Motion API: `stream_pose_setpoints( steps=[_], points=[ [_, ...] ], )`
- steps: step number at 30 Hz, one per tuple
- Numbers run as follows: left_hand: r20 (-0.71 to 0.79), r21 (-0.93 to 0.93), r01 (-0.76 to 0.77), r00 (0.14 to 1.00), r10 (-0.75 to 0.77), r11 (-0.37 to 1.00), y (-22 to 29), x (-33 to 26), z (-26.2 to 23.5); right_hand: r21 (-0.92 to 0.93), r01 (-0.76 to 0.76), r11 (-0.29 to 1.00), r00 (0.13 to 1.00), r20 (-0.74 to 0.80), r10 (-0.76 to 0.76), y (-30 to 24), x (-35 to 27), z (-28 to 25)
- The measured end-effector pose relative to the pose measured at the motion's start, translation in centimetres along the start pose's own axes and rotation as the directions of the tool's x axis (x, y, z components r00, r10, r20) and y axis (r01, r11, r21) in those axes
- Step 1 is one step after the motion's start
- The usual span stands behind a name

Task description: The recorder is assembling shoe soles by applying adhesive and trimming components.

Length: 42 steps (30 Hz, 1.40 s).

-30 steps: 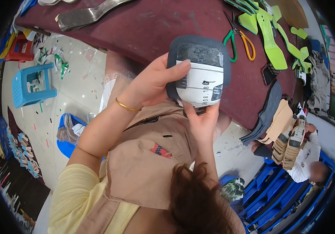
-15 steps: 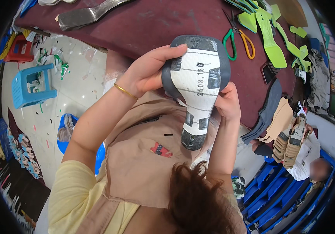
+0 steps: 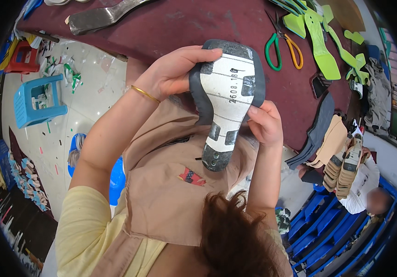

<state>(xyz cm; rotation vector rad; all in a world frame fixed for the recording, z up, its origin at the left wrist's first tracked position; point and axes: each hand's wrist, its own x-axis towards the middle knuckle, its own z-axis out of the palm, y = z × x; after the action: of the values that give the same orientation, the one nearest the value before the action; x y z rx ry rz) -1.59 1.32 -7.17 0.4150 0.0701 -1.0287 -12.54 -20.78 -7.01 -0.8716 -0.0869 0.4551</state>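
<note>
A white shoe insole board (image 3: 228, 87) with black patches and dark ends is held over my lap, its wide end toward the table. Dark grey sheet material (image 3: 258, 78) lies behind it and sticks out past both sides of the wide part. My left hand (image 3: 175, 71) grips the upper left edge, thumb on the white face and fingers partly hidden behind. My right hand (image 3: 266, 123) pinches the lower right edge, where the board narrows. The narrow end, with small holes, hangs free above my tan apron (image 3: 166, 198).
On the maroon table (image 3: 170, 32) lie green-and-orange-handled scissors (image 3: 281, 44), lime green pieces (image 3: 321, 46), a phone (image 3: 319, 85) and a curved metal piece (image 3: 99, 21). Grey and beige cutouts (image 3: 330, 138) sit by the right edge. A blue stool (image 3: 39, 101) stands left, among floor scraps.
The insole board has shifted slightly left, its narrow end swinging left and a little up. My right thumb now shows at the board's lower right edge.
</note>
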Motion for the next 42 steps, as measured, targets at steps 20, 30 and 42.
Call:
stream_pose_setpoints(
  steps=[20, 30, 42],
  points=[
    [0.036, 0.344, -0.147, 0.989, 0.143, 0.927, -0.6, -0.6, 1.0, -0.109, 0.134, 0.985, 0.948, -0.277, -0.160, 0.3, -0.4, 2.7],
    [-0.067, 0.259, -0.211, 0.970, 0.235, 0.943, -4.9, -2.6, 1.8, -0.238, 0.034, 0.971, 0.892, -0.431, -0.136, 0.1, -0.4, 2.6],
    [-0.114, 0.102, -0.003, 0.993, 0.014, 0.995, -3.7, -2.3, 0.8, 0.007, -0.014, 1.000, 0.955, -0.296, 0.015, 1.3, -1.0, 0.0]
  ],
)
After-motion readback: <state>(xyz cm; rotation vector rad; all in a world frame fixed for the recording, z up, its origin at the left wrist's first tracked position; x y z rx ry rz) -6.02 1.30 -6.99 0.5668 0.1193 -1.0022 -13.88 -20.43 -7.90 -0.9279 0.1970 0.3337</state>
